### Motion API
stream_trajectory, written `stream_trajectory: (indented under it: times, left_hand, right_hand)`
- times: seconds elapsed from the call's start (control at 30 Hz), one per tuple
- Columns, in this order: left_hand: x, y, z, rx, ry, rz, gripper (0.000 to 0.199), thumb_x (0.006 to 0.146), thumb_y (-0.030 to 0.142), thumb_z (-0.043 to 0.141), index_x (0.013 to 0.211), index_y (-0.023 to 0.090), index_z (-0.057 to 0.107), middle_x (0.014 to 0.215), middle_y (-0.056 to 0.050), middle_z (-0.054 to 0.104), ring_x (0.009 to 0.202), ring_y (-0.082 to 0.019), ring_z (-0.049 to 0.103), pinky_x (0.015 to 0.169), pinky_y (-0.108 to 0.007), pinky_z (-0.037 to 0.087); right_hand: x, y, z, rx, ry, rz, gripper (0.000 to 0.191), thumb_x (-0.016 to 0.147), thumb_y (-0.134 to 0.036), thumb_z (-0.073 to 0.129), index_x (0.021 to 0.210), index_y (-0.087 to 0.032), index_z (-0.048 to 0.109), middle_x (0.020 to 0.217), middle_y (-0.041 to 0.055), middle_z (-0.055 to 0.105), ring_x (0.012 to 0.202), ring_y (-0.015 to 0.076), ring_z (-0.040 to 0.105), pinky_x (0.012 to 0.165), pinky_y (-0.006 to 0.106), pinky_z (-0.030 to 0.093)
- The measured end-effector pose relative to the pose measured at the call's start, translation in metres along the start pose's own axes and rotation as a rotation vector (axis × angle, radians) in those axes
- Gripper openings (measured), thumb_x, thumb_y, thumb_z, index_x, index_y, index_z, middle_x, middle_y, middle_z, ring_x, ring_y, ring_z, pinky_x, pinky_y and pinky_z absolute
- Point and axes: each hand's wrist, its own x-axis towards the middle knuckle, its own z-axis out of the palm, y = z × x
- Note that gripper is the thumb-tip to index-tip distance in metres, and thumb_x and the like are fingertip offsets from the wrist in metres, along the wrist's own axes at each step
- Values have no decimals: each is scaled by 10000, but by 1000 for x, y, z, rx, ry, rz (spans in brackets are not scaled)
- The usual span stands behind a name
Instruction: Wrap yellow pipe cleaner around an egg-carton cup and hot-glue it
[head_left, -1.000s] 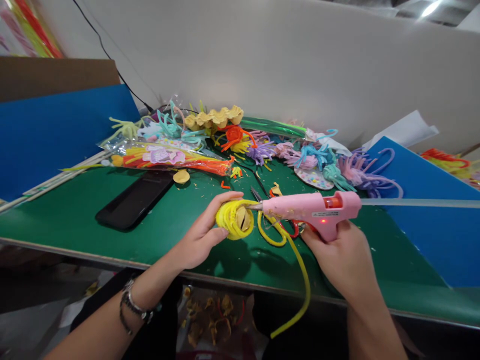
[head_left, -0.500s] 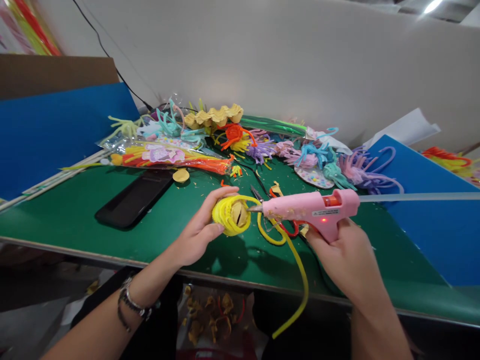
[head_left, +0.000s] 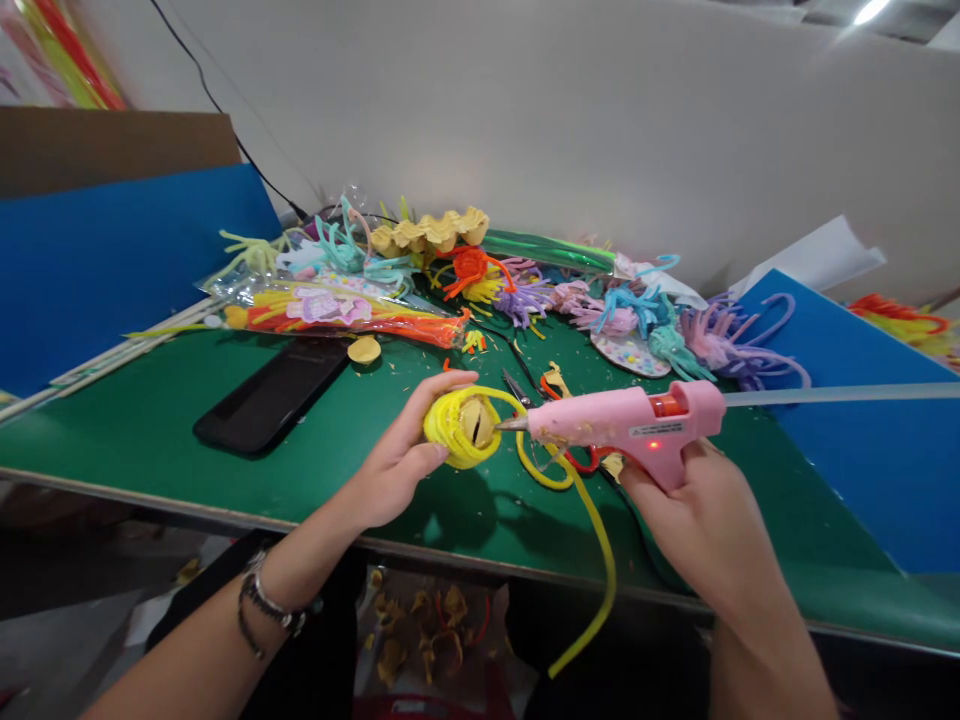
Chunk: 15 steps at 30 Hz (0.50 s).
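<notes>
Between the thumb and fingers of my left hand [head_left: 405, 455] is a small cup wound with yellow pipe cleaner [head_left: 450, 430]. Its tan end, which has a dark slit, faces right. A loose yellow tail [head_left: 600, 540] curves from it and hangs past the table's front edge. My right hand [head_left: 709, 520] grips a pink hot glue gun [head_left: 600, 415] with a lit orange light and a long pale glue stick [head_left: 840, 396] out of its back. The gun's metal nozzle points left, at the cup's rim; whether it touches I cannot tell. Red-handled scissors [head_left: 581, 462] lie partly hidden behind the gun.
A black phone [head_left: 274, 395] and a tan disc [head_left: 364, 350] lie on the green table [head_left: 150, 420]. Behind are bagged orange and yellow pipe cleaners [head_left: 337, 315], an egg carton piece [head_left: 431, 232] and colourful pipe-cleaner bundles [head_left: 630, 310]. Blue panels [head_left: 127, 260] stand at both sides.
Both hands keep their grip and almost the same place. The glue gun has dropped slightly, its nozzle a little lower beside the cup's rim. The whole view has shifted slightly.
</notes>
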Motion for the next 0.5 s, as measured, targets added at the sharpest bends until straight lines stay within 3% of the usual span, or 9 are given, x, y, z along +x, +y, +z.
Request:
stream_trajectory:
  times: [0.2,0.5]
  left_hand:
    - [0,0,-1,12,4,-3,474,723,308,545,1188,249,478,1163,-40,530,981,-231,495,807,-308,393]
    - [1,3,-1,28,2,4,464,734,330,545,1182,238,468,1106,-38,543,897,-210,504,755,-285,399]
  right_hand:
    - [-3,-2,2,-17,11,-18,161,580,-366,555,549,-228,478,483,-6,528,417,152,484,394,255,354]
    - [-4,-1,1,-25,-28,-59,155,598,-305,495,484,-230,421,459,-21,460,366,117,411,352,239,296]
